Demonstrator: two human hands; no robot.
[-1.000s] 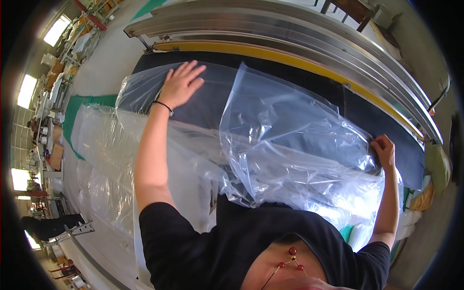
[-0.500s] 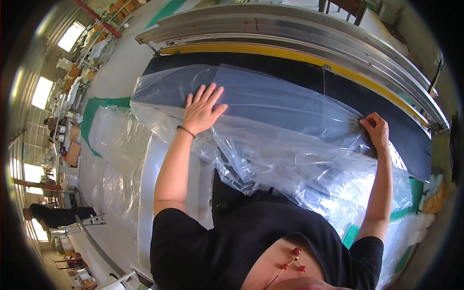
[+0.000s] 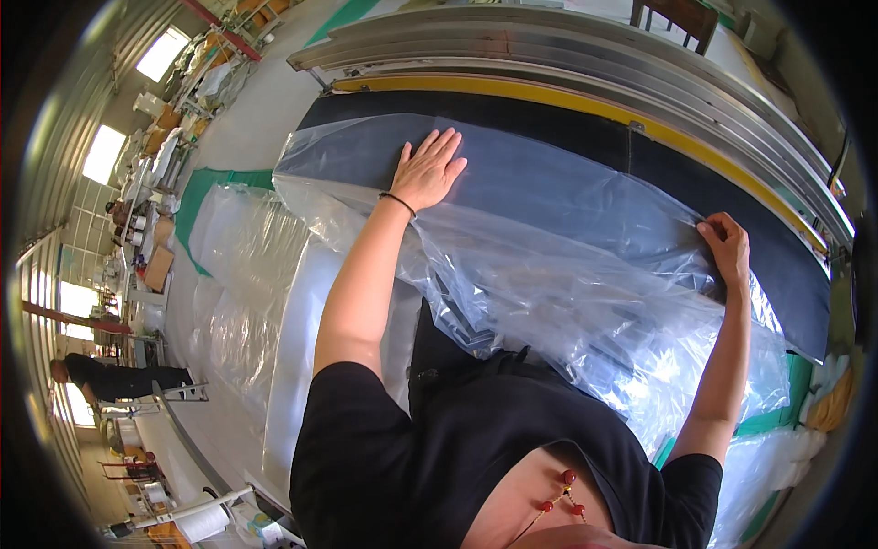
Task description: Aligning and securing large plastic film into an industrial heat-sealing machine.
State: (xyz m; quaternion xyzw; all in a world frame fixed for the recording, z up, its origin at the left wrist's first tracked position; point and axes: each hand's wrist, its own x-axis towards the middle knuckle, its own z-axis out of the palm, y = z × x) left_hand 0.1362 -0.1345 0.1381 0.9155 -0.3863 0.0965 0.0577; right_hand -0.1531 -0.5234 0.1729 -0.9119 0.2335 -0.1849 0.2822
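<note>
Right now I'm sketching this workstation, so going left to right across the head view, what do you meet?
Another person in dark clothes → heap of clear plastic film → left hand flat on the clear plastic sheet → right hand gripping the sheet's edge → yellow cloth bundle.

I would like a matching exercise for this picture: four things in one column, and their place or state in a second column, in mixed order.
Things:
1. left hand
2. right hand
3. yellow strip
4. plastic sheet

States:
a. runs along the far side of the black surface
b. pinches the sheet's edge
c. lies flat, fingers spread, on the sheet
d. clear, spread over the black surface

Pairs: 1-c, 2-b, 3-a, 4-d
</note>
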